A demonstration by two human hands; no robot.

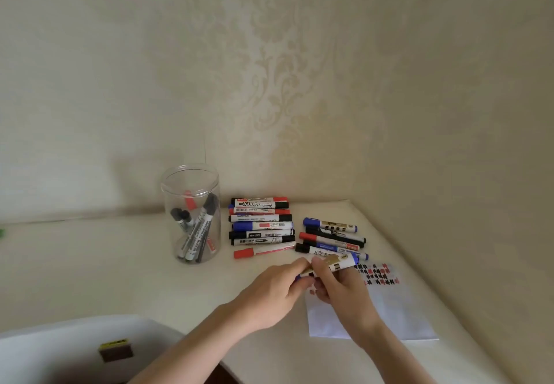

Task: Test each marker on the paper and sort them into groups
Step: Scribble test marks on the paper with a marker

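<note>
Both hands, left hand (269,290) and right hand (344,290), are gripping a blue marker (335,264) above the paper (389,308). Behind, sorted markers (260,225) are lying on the cream worktop (105,264) beside a clear jar (192,213), under patterned wallpaper (269,69).

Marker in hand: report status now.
Both hands, left and right, grip one blue marker above the paper. Two sorted rows lie behind; more wait in the jar. Nothing in the way.
</note>
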